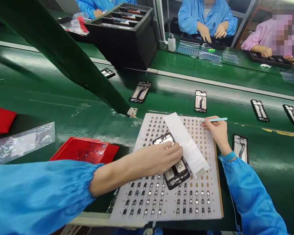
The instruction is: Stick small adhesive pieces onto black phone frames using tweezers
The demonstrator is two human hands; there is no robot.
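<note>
A black phone frame [174, 169] lies on a white sheet [161, 199] studded with several rows of small parts. My left hand [159, 158] rests on the frame, fingers pinched against a white paper strip [186, 142] that lies across it. My right hand [217, 129] is over the sheet's far right corner and grips light blue tweezers [217, 119], their tip pointing left at the sheet. Both sleeves are blue.
Several more phone frames [201, 101] lie spaced along the green conveyor belt [63, 98]. A red tray [84, 150] sits at left beside a plastic bag [19, 143]. A black compartment tray [123, 32] stands behind. People in blue and pink work across the belt.
</note>
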